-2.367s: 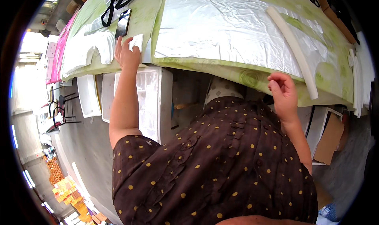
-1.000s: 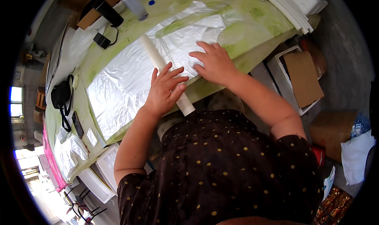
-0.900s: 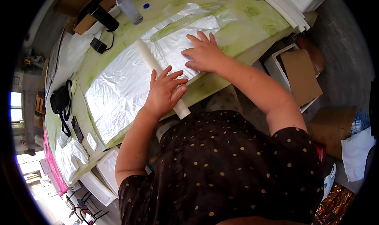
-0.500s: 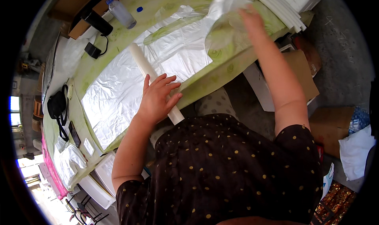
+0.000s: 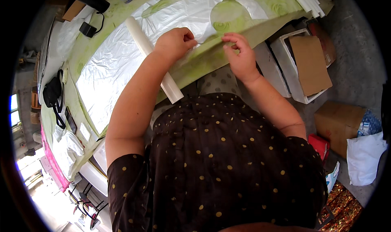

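Left hand [image 5: 174, 43], fingers curled over film [image 5: 108, 71], has the roll [image 5: 140, 36] at 8 o'clock and right hand [image 5: 242, 61], fingers half-curled, at 3. Whether either grips, I cannot tell.

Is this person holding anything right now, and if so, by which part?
The left hand curls at the near edge of the silvery film; whether it pinches that edge cannot be told. The right hand, half open, shows nothing in its grasp.
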A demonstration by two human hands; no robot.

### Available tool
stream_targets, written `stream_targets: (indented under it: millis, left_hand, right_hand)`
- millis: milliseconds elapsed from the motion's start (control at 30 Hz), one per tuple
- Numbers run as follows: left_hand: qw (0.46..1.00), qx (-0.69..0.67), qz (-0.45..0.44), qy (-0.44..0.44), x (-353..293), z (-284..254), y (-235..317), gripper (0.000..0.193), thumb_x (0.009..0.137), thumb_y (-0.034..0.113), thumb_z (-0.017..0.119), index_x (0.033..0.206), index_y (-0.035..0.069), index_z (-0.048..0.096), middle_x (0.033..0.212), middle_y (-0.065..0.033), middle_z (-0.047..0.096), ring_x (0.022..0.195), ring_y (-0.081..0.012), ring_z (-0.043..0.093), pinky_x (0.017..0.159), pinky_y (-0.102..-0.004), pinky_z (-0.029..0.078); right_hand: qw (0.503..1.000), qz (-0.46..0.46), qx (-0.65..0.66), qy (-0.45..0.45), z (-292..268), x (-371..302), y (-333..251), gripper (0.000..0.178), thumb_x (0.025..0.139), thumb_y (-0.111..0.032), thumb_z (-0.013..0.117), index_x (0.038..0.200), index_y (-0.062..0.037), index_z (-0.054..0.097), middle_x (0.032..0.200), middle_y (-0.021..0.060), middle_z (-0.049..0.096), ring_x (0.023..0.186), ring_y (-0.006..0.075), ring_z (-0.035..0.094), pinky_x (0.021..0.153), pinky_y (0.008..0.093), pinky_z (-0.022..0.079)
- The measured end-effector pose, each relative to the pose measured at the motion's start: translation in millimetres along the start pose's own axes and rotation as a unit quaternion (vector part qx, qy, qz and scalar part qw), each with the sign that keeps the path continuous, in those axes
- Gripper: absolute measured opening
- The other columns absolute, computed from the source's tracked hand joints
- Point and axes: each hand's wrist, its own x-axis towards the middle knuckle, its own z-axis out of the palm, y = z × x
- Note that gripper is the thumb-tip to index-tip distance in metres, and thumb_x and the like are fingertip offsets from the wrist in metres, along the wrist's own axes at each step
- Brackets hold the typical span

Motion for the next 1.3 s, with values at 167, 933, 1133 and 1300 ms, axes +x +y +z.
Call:
stream_targets:
  millis: [167, 933, 1133, 1300]
  left_hand:
    - [0.998, -0.047, -0.026, -0.011, 3.8, -2.0, -5.6, 0.031, 0.092, 0.032, 0.071, 0.108, 0.006, 0.073, 0.098, -0.0076, 0.074, 0.09, -0.0191, 0.069, 0.083, -0.0328, 0.054]
    - [0.879, -0.437, -0.073, 0.174, 20.2, -31.3, 9.0, 0.079, 0.083, 0.044, 0.081, 0.144, 0.007, 0.047, 0.12, -0.0068, 0.061, 0.107, -0.0181, 0.06, 0.089, -0.0368, 0.051]
    - [0.968, -0.197, -0.054, 0.149, 88.6, -41.9, -2.2, 0.047, 0.082, 0.038, 0.076, 0.117, 0.007, 0.07, 0.103, -0.0098, 0.07, 0.091, -0.0217, 0.068, 0.081, -0.0347, 0.055]
    - [0.984, -0.123, -0.062, 0.116, 91.7, -36.5, 10.8, 0.028, 0.087, 0.033, 0.067, 0.097, 0.008, 0.075, 0.088, -0.0082, 0.075, 0.081, -0.0227, 0.07, 0.076, -0.0361, 0.056]
  right_hand:
    - [0.994, -0.08, -0.066, -0.028, 5.6, -13.2, -6.9, 0.023, 0.084, -0.007, 0.068, 0.107, -0.0087, 0.071, 0.119, 0.0111, 0.065, 0.113, 0.0313, 0.059, 0.1, 0.041, 0.046]
    - [0.871, -0.219, -0.429, -0.097, 58.0, 115.6, 15.3, 0.068, 0.088, -0.026, 0.067, 0.152, -0.0315, 0.046, 0.164, 0.0026, 0.031, 0.141, 0.033, 0.037, 0.114, 0.0498, 0.031]
    - [0.879, -0.241, -0.391, -0.127, 58.8, 114.9, 13.9, 0.068, 0.08, -0.022, 0.068, 0.146, -0.0229, 0.053, 0.152, 0.0027, 0.048, 0.138, 0.0322, 0.041, 0.114, 0.0459, 0.033]
    - [0.914, -0.087, -0.392, -0.05, 51.9, 133.7, 34.2, 0.064, 0.087, -0.025, 0.063, 0.149, -0.0159, 0.049, 0.147, 0.0127, 0.053, 0.131, 0.0343, 0.049, 0.108, 0.0466, 0.04]
